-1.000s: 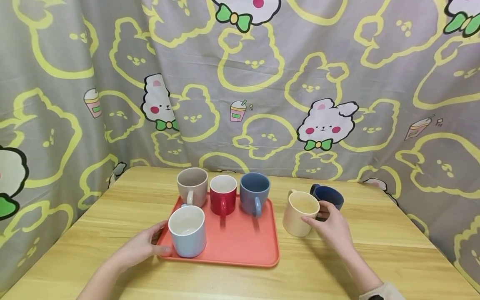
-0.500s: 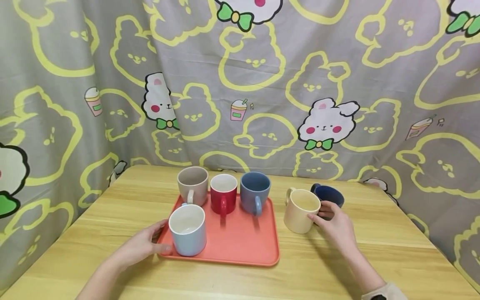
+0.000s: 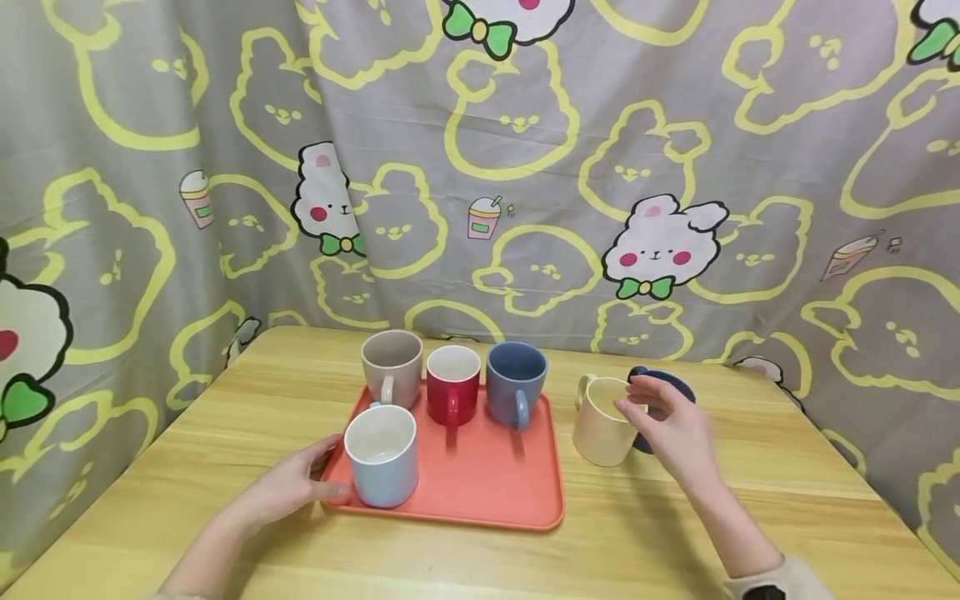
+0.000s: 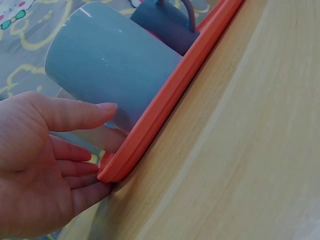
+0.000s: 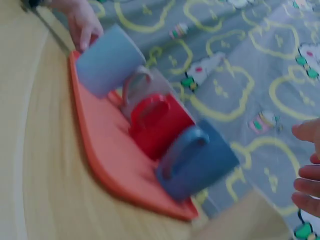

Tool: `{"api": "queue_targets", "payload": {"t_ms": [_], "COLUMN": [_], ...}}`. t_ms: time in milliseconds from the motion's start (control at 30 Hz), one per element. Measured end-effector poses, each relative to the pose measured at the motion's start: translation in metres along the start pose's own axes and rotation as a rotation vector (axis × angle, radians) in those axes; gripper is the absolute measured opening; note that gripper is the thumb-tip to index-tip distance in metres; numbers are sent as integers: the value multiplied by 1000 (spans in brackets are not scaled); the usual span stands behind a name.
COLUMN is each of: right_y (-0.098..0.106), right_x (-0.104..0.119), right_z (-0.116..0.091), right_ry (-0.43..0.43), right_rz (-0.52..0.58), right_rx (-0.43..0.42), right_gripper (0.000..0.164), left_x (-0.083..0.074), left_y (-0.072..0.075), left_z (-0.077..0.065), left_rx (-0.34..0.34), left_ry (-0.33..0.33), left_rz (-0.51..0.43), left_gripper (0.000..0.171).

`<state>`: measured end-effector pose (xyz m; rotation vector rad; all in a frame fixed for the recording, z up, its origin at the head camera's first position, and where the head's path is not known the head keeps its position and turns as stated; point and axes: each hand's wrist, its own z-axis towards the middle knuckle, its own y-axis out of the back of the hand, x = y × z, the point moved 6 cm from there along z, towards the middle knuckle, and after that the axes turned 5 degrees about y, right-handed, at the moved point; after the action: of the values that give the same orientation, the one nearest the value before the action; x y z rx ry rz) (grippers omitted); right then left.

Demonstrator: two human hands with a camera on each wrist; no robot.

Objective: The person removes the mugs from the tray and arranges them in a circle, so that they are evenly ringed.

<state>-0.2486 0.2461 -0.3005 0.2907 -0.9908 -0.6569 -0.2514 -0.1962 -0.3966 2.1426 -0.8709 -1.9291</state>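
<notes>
1. Nearby, the left hand (image 3: 296, 483) touches a corner of the tray (image 3: 487, 492), fingers relaxed.
2. Farther out, the right hand (image 3: 675, 425) has let go of the cream mug (image 3: 600, 433); its loose fingers hold nothing, so adjusting that mug looks finished.
3. It stands upright just right of the tray, axis vertical, handle pointing back-left.
4. Behind sits the navy mug (image 3: 678, 384).

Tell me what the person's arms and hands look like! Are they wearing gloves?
No gloves: the left hand and right hand are both bare, with no rings showing. The right arm has a pale, cream-coloured sleeve with something black at the cuff, too cut off to identify.
</notes>
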Motion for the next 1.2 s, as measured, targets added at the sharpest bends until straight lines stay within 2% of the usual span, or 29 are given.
{"api": "queue_targets", "payload": {"t_ms": [133,300,567,700,933,1200], "right_y": [-25,-68,-132,-158,-192,-223], "right_x": [22,46,82,98,120,126], "right_z": [2,-3,-19,-25,-30,-32], "right_ry": [42,70,195,158,125,124], "right_rz": [86,177,205,215,198,201], "right_rx": [107,265,493,592,649,640], "right_gripper": [40,44,53,65,82,83], "left_x": [1,2,1,-2,-4,-8], "left_y": [0,0,1,0,-1,-1], "left_z": [2,1,-1,-3,-4,-6], "left_rx": [4,19,26,30,32,20], "left_ry": [0,-11,-10,-16,-3,-17], "left_rz": [-12,-31,-48,-61,-72,-96], "left_gripper": [90,91,94,93,93,91]}}
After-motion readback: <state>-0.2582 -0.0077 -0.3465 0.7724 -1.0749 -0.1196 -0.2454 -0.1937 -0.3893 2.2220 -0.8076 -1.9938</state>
